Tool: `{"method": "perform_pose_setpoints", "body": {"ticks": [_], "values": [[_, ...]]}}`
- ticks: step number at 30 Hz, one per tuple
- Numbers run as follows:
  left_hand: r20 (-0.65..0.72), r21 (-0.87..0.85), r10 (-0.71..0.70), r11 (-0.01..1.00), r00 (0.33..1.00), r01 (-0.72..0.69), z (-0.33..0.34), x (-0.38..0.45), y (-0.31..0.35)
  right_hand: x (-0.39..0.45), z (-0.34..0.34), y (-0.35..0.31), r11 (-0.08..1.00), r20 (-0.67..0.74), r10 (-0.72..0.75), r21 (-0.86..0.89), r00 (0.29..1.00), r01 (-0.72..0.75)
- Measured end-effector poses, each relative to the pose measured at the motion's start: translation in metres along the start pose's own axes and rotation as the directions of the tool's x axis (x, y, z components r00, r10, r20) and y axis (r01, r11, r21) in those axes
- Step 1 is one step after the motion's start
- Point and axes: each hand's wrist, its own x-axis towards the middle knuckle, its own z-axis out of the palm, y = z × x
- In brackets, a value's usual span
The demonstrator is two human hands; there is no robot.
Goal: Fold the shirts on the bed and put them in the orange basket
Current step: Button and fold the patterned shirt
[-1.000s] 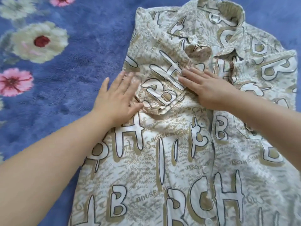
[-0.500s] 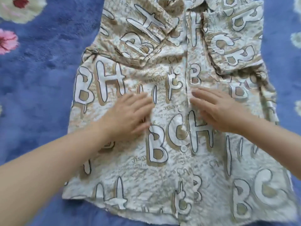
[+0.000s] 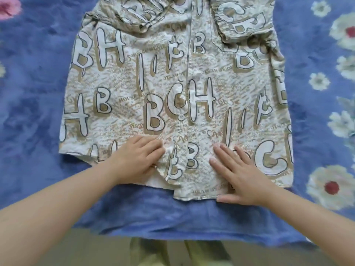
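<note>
A cream button-up shirt [image 3: 172,79] printed with big white and tan letters lies spread face up on the blue bed cover, both short sleeves folded in over the chest. My left hand [image 3: 137,160] presses on the shirt's bottom hem left of the button placket, its fingers bent slightly into the cloth. Flat on the hem to the right of the placket lies my right hand [image 3: 238,173], fingers straight and spread. No orange basket is in view.
The blue bed cover [image 3: 38,93] with white and pink flowers surrounds the shirt. Its near edge [image 3: 172,233] runs across the bottom, with the floor and my legs [image 3: 172,252] below it.
Both hands have slid down the shirt from the chest to the bottom hem, smoothing the cloth. The view has shifted toward the near bed edge.
</note>
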Motion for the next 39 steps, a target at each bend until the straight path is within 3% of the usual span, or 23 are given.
{"method": "perform_pose_setpoints", "body": {"ticks": [6, 12, 17, 24, 26, 28, 32, 35, 37, 39], "values": [[-0.057, 0.036, 0.021, 0.999, 0.998, -0.019, -0.004, -0.006, 0.029, -0.005, 0.019, -0.026, 0.997, -0.174, 0.007, -0.072, 0.985, -0.02], [0.102, 0.021, 0.079, 0.996, 0.992, -0.081, -0.013, -0.015, 0.045, -0.008, 0.028, -0.036, 0.996, -0.301, 0.045, -0.061, 0.953, -0.066], [0.064, -0.023, 0.085, 0.996, 0.994, -0.084, -0.003, -0.021, 0.053, -0.008, 0.029, -0.045, 0.992, -0.259, 0.101, -0.046, 0.961, -0.117], [0.077, -0.044, 0.109, 0.993, 0.991, -0.106, -0.001, -0.032, 0.052, 0.005, 0.02, -0.067, 0.95, -0.138, 0.31, 0.019, 0.941, -0.311], [0.007, -0.001, 0.128, 0.992, 0.992, -0.128, 0.006, -0.039, 0.052, 0.008, 0.02, -0.073, 0.938, -0.125, 0.346, 0.012, 0.93, -0.347], [-0.079, 0.028, 0.057, 0.998, 0.995, -0.055, 0.014, -0.045, 0.044, 0.007, 0.019, -0.075, 0.934, -0.132, 0.356, 0.013, 0.925, -0.357], [-0.091, 0.117, -0.207, 0.969, 0.974, 0.217, 0.007, -0.054, 0.027, -0.003, 0.013, -0.069, 0.949, -0.224, 0.3, -0.026, 0.927, -0.313], [-0.045, 0.044, -0.445, 0.893, 0.894, 0.447, -0.002, -0.062, 0.014, -0.008, 0.013, -0.065, 0.935, -0.217, 0.333, -0.046, 0.918, -0.35], [-0.056, -0.02, -0.496, 0.868, 0.867, 0.495, -0.003, -0.068, 0.003, -0.013, 0.013, -0.06, 0.913, -0.217, 0.396, -0.012, 0.893, -0.408], [-0.053, -0.048, -0.425, 0.905, 0.904, 0.423, -0.003, -0.073, -0.004, -0.022, 0.012, -0.053, 0.912, -0.237, 0.395, -0.016, 0.887, -0.41]]}}
